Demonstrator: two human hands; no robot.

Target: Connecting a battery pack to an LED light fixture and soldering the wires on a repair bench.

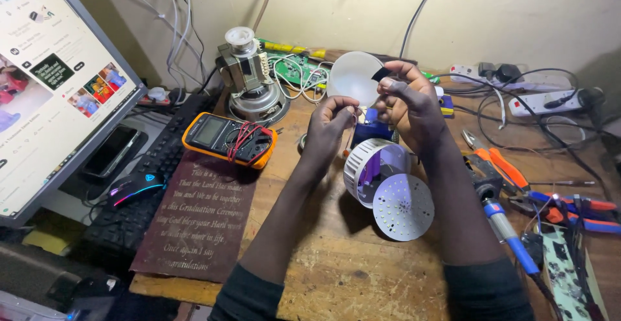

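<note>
Both my hands are raised over a wooden bench [336, 263]. My right hand [411, 104] pinches a small black piece [380, 73] between thumb and fingertips. Close beside it, my left hand [331, 123] has its fingertips closed near the same spot; I cannot see what it holds. Under them lies an opened bulb: a white slotted housing [361, 162] with a purple inside, and a round white disc of small lights [403, 206] leaning against it. A blue part [370, 131] shows between my hands. The frosted white dome [350, 75] stands just behind.
A yellow multimeter [228, 138] with red leads lies left of my hands on a dark plaque [194, 224]. A monitor [52, 81], keyboard [139, 185] and lit mouse [134, 186] fill the left. A blue soldering iron [508, 233] and orange pliers [508, 169] lie right; power strips [543, 101] sit behind.
</note>
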